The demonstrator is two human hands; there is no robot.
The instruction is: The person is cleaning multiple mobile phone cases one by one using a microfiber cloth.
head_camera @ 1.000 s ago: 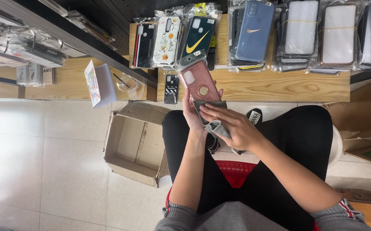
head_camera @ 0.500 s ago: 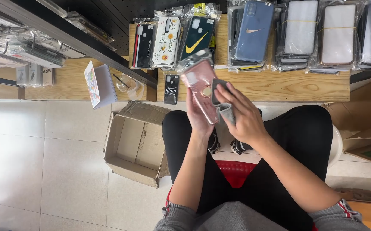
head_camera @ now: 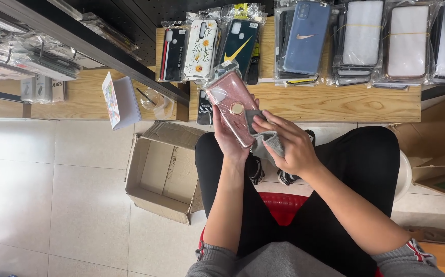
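An open cardboard box [head_camera: 163,177] stands on the tiled floor [head_camera: 53,179] to the left of the seated person's knees; its flaps are folded out and nothing shows inside it. On the wooden shelf [head_camera: 335,102] above, phone cases sealed in clear bags lie in a row: a black one, a white flowered case [head_camera: 199,48], a dark green one, and a blue case [head_camera: 304,36] topping a stack, with two banded stacks of pale cases to its right. The left hand [head_camera: 227,136] holds a pink glitter phone case [head_camera: 231,105] in a clear wrapper, fingers closed round its lower left edge, raised over the shelf's front edge. The right hand [head_camera: 289,141] presses a grey cloth [head_camera: 266,138] against the case's right side, fingers clamped on the cloth. Compared with half a second earlier, the case sits at much the same height, and the right hand has shifted down along its lower right side; the box and shelf goods are unmoved.
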